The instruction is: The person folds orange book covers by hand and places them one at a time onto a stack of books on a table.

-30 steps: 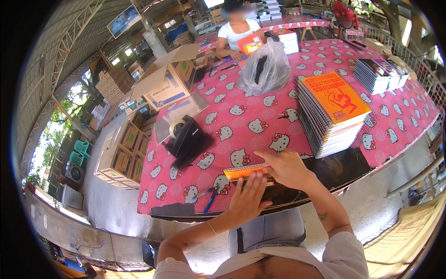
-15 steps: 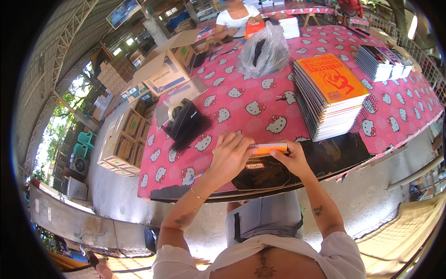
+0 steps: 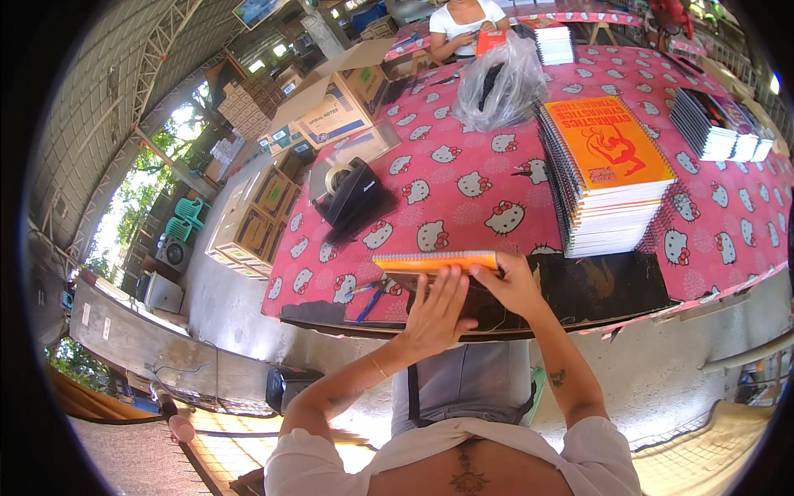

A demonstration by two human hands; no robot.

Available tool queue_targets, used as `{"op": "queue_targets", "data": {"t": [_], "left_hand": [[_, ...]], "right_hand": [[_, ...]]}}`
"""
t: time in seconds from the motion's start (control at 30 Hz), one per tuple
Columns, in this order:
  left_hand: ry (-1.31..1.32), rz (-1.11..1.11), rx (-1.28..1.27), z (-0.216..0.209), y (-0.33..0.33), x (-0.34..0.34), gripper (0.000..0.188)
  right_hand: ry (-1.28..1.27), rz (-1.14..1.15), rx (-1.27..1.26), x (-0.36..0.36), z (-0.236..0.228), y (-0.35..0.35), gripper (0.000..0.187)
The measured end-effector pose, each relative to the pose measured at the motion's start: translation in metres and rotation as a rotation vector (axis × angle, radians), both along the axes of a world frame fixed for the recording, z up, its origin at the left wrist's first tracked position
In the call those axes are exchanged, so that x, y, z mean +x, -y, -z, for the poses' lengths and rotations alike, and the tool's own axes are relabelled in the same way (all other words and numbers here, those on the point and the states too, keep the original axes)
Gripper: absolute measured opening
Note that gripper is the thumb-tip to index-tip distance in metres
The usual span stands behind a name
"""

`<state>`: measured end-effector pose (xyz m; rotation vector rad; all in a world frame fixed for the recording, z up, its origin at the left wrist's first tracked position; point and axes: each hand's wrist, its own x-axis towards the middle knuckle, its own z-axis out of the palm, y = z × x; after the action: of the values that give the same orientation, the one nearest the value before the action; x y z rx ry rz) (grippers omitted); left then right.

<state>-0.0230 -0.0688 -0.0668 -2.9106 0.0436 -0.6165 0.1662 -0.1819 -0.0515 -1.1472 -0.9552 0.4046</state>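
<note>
An orange spiral notebook (image 3: 433,263) stands tilted on edge near the front of the table, its wire binding along the top. My right hand (image 3: 514,285) grips its right end, thumb on the near side. My left hand (image 3: 440,307) lies flat against the near cover, fingers stretched out. Under my hands is a dark board (image 3: 571,291), partly covered by them. Pens (image 3: 370,304) lie to the left of my left hand. A tall stack of orange spiral notebooks (image 3: 610,178) rises to the right, beyond my right hand.
A black tape dispenser (image 3: 351,194) sits at the left of the pink tablecloth (image 3: 451,207). Farther back are a clear plastic bag (image 3: 500,87) and an open carton (image 3: 341,107). More books (image 3: 718,128) stand at the right. Across the table a person (image 3: 468,29) handles an orange notebook.
My left hand has moved from the notebook's top left end down to its near cover. More of the notebook and the pens now show. The view has shifted slightly.
</note>
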Motion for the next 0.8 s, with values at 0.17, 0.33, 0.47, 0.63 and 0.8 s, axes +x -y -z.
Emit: {"op": "queue_targets", "data": {"t": [0.17,0.33,0.47,0.63,0.8], "left_hand": [[0.243,-0.2,-0.047,-0.094,-0.022,0.071,0.089],[-0.133,-0.168,-0.077,-0.048,0.009,0.03,0.106],[0.112,-0.088,-0.16,-0.061,-0.01,0.054,0.091],[0.228,0.196,-0.218,-0.037,-0.009,0.023,0.082],[0.126,0.262,-0.405,-0.1,-0.041,0.055,0.016]], "right_hand": [[0.184,0.032,-0.017,0.006,-0.012,0.013,0.021],[0.122,0.019,-0.043,-0.005,-0.003,0.005,0.022],[0.219,0.065,-0.066,-0.005,-0.005,0.004,0.022],[0.226,0.145,-0.023,-0.02,-0.002,0.0,0.021],[0.248,0.174,-0.264,-0.034,-0.031,0.014,0.021]]}}
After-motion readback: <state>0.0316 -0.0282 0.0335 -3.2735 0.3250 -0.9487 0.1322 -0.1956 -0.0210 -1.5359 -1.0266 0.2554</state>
